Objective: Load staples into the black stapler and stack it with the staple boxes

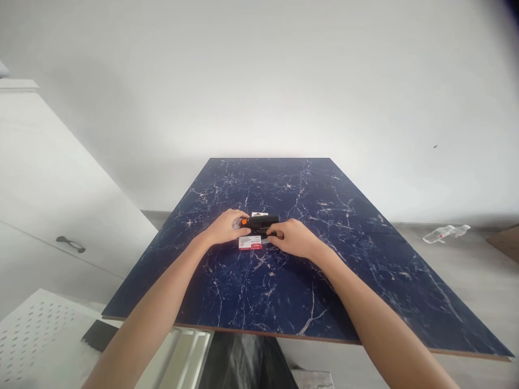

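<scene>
A black stapler [261,221] with an orange end lies near the middle of the dark blue marbled table [284,292]. My left hand [226,227] has its fingers closed on the stapler's orange left end. My right hand [295,238] is closed on its right end. Just in front of the stapler, between both hands, lies a small red and white staple box [250,243]. A small white label or card [259,214] shows right behind the stapler.
A white cabinet with a dark handle [71,244] stands at the left. A white perforated panel [36,335] lies low at the left. On the floor at the right lies a clear plastic bottle [445,233]. A white wall rises behind the table.
</scene>
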Demonstrator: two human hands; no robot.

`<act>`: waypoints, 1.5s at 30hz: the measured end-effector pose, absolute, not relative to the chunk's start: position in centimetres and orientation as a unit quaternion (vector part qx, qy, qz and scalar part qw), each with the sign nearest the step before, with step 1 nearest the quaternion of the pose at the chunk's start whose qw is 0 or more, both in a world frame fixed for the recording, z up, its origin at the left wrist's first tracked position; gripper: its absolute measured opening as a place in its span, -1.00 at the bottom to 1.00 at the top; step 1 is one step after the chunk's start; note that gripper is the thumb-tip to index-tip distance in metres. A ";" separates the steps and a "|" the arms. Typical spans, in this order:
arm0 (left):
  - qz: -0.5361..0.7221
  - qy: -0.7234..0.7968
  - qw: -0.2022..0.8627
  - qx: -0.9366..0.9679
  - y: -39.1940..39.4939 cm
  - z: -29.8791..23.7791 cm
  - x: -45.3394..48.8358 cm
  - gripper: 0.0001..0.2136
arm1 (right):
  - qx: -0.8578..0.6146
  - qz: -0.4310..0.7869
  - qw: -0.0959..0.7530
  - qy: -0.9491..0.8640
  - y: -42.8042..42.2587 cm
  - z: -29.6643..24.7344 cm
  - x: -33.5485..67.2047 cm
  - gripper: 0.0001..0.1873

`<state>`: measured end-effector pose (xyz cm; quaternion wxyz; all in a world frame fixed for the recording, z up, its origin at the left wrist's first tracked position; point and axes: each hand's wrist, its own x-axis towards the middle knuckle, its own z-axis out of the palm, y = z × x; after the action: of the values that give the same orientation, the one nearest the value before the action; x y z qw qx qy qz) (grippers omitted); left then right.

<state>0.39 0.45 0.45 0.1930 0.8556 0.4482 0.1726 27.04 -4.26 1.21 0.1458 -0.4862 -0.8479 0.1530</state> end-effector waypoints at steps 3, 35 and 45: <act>0.159 0.455 0.192 0.855 0.5 0.3 0.4 -0.57 | -0.492 0.149 0.149 -0.845 -4.1 1.2 27.4 -0.74; 0.172 0.440 0.191 0.861 0.5 0.6 0.6 -0.67 | -0.516 0.503 0.385 -0.577 -1.1 1.9 32.6 -0.76; 0.167 0.445 0.182 0.861 0.4 0.7 0.6 -0.68 | -0.466 0.623 0.456 -0.432 -0.5 0.6 32.6 -0.80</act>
<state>0.57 0.42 0.71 0.1822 0.8606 0.4452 0.1671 32.57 -0.48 0.59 0.4565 -0.4662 -0.4318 0.6228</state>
